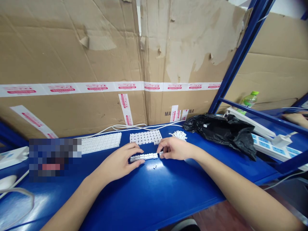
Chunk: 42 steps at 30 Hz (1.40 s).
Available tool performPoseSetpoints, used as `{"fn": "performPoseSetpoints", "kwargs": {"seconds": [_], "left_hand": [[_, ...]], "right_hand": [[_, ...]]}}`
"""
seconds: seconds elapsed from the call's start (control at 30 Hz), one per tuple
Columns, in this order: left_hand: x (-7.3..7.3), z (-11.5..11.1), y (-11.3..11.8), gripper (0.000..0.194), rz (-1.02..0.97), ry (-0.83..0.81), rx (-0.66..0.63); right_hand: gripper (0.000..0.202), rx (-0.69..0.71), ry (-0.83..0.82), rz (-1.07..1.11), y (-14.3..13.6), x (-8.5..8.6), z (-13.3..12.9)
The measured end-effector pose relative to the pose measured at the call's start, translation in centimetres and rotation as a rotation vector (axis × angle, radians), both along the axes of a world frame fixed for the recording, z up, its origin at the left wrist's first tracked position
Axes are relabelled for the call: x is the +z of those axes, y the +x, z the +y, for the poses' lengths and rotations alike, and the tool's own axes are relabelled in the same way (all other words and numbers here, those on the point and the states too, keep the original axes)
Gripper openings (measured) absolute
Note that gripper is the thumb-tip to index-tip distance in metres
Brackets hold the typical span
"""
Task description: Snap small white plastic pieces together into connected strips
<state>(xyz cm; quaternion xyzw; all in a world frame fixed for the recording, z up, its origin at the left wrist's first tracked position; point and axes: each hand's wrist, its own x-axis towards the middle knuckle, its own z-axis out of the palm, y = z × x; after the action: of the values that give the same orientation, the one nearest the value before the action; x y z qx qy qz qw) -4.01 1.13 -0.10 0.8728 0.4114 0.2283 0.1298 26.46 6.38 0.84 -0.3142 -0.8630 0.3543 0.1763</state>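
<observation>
A short row of small white plastic blocks [145,156] lies on the blue table between my hands. My left hand [125,158] has its thumb and fingers closed around the left end of that row. At the row's right end, my right hand [174,148] pinches a small white block [161,154], mostly covered by the fingers. Just beyond the hands sits a grid of white blocks [145,137] with dark gaps. A heap of tiny white parts [179,134] lies behind my right hand. A few tiny dark bits [155,167] rest in front of the row.
Left of the grid is another white block panel [102,142], beside a blurred-out item [53,158]. A black plastic bag [221,131] lies at right, near a power strip [276,146] and a blue metal frame [235,64]. Cardboard [101,57] walls the back. Another person's hand [297,118] shows far right.
</observation>
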Motion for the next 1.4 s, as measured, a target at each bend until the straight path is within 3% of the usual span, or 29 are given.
{"fn": "performPoseSetpoints", "kwargs": {"seconds": [0.2, 0.37, 0.63, 0.87, 1.17, 1.4], "left_hand": [[-0.5, 0.1, 0.4, 0.029, 0.027, -0.015, -0.029], [-0.5, 0.1, 0.6, 0.026, 0.040, -0.031, -0.044], [-0.7, 0.2, 0.7, 0.025, 0.037, -0.071, -0.036], [-0.7, 0.3, 0.6, 0.028, 0.063, -0.140, -0.002], [-0.4, 0.2, 0.8, 0.025, 0.065, -0.114, -0.009], [-0.7, 0.2, 0.9, 0.023, 0.016, -0.117, 0.030]], "right_hand": [[0.043, -0.058, 0.000, -0.021, -0.5, -0.7, -0.2], [0.044, -0.013, 0.046, -0.058, -0.6, -0.5, -0.4], [0.012, -0.019, 0.256, -0.057, -1.8, -1.5, -0.6], [0.013, -0.004, 0.245, -0.013, -1.7, -1.9, -0.2], [0.022, 0.003, 0.288, -0.001, -2.0, -1.4, -0.1], [0.012, -0.038, 0.292, 0.004, -2.6, -1.6, -0.5]]}}
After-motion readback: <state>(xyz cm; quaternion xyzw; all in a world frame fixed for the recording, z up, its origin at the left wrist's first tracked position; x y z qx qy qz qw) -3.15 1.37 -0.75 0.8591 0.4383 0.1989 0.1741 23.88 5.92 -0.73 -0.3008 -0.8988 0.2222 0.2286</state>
